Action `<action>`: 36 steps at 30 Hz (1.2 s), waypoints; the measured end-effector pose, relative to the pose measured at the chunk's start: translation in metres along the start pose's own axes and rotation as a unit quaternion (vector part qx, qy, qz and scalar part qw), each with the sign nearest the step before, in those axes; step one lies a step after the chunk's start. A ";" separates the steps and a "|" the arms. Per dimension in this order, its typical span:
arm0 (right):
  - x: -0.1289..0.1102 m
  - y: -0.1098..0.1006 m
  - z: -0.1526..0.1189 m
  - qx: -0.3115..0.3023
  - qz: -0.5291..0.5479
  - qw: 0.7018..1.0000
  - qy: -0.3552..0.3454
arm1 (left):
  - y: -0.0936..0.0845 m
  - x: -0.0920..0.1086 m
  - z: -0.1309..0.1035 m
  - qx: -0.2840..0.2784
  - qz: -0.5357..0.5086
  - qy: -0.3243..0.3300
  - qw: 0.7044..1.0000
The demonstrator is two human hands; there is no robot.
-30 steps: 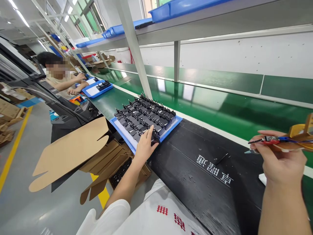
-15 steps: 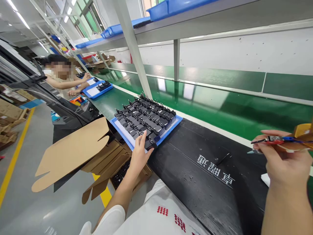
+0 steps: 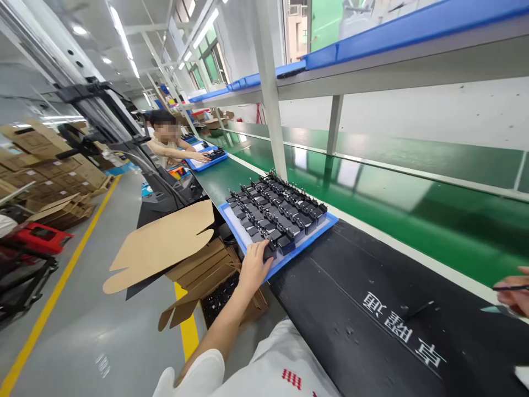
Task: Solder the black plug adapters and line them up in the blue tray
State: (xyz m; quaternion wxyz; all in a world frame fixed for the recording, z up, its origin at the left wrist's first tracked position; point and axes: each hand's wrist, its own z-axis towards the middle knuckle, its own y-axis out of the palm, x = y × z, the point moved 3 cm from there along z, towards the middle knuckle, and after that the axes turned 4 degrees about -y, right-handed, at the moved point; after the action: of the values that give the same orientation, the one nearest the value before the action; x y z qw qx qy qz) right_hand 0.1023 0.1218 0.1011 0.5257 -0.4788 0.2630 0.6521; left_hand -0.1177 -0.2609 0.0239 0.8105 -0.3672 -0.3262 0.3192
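Note:
Rows of black plug adapters (image 3: 276, 207) stand in a blue tray (image 3: 306, 248) on the bench. At the tray's near corner, my left hand (image 3: 255, 266) has its fingers around a black adapter (image 3: 269, 251) at the end of a row. My right hand (image 3: 514, 295) is cut off by the right edge of the view. Its fingers are closed on a thin dark tool, with a pale pointed tip (image 3: 490, 310) showing beneath. A small dark piece (image 3: 419, 310) lies on the black mat (image 3: 343, 292) between my hands.
An open cardboard box (image 3: 194, 300) with black parts stands below the bench edge, its flap (image 3: 165, 242) sticking out left. Across the bench's far end, a person (image 3: 165, 138) reaches to another blue tray (image 3: 206, 160). A grey post (image 3: 270, 94) rises behind the adapters.
The view has swung left, so tray and mat appear further right. My left hand is still at the tray corner, now around an end adapter. My right hand has mostly left the frame.

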 end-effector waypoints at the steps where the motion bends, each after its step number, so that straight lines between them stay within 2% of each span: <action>1: 0.001 0.000 -0.001 0.010 0.008 1.000 0.026 | -0.002 -0.001 -0.001 0.000 0.000 -0.005 1.000; 3: -0.001 0.001 -0.002 0.022 0.029 0.998 0.048 | -0.006 -0.006 -0.003 -0.012 0.004 -0.034 0.999; 5: -0.005 0.002 -0.004 0.023 0.036 0.999 0.029 | -0.008 -0.010 -0.005 -0.040 0.006 -0.072 0.997; 8: -0.013 0.002 -0.008 0.021 0.033 0.999 0.011 | -0.003 -0.009 -0.006 -0.080 -0.009 -0.104 0.991; 10: -0.016 0.003 -0.009 0.015 0.035 0.999 0.010 | 0.002 -0.005 -0.004 -0.080 -0.022 -0.118 0.990; 12: -0.017 0.003 -0.009 0.009 0.040 0.999 0.006 | 0.005 -0.002 -0.002 -0.064 -0.018 -0.134 0.989; 14: -0.016 0.003 -0.008 0.002 0.042 0.999 -0.004 | 0.002 0.003 -0.001 -0.024 0.001 -0.133 0.991; 16: -0.016 0.003 -0.006 -0.007 0.044 0.999 -0.017 | -0.005 0.012 -0.001 0.035 -0.007 -0.094 0.995; 18: -0.016 0.003 -0.005 -0.021 0.049 0.998 -0.030 | -0.008 0.025 0.000 0.056 -0.071 -0.023 0.996; 19: -0.016 0.003 -0.005 -0.029 0.052 0.998 -0.036 | -0.006 0.032 0.001 0.034 -0.116 0.009 0.993; 21: -0.018 0.003 -0.004 -0.049 0.058 0.996 -0.048 | 0.005 0.044 0.004 -0.055 -0.193 0.038 0.979; 23: -0.020 0.003 -0.004 -0.067 0.057 0.994 -0.061 | 0.022 0.047 0.008 -0.131 -0.216 0.008 0.968; 26: -0.022 0.001 -0.004 -0.092 0.052 0.992 -0.074 | 0.046 0.036 0.014 -0.146 -0.202 -0.069 0.966; 28: -0.022 -0.002 -0.003 -0.106 0.044 0.991 -0.072 | 0.056 0.027 0.019 -0.153 -0.206 -0.083 0.963; 31: -0.022 -0.008 -0.001 -0.132 0.011 0.989 -0.066 | 0.055 0.026 0.024 -0.149 -0.170 -0.081 0.971; 33: -0.025 -0.013 0.000 -0.154 -0.027 0.985 -0.066 | 0.047 0.043 0.026 -0.121 -0.140 -0.055 0.981; 35: -0.029 -0.021 0.000 -0.175 -0.073 0.979 -0.071 | 0.045 0.077 0.028 -0.107 -0.165 0.003 0.980; 36: -0.032 -0.026 0.000 -0.185 -0.096 0.975 -0.075 | 0.049 0.100 0.030 -0.120 -0.202 0.043 0.971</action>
State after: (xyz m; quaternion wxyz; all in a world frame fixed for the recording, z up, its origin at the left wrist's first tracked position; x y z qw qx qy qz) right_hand 0.1260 0.1160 0.1344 0.5068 -0.5403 0.0505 0.6699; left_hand -0.0960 -0.1478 0.0296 0.8215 -0.4012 -0.3946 0.0919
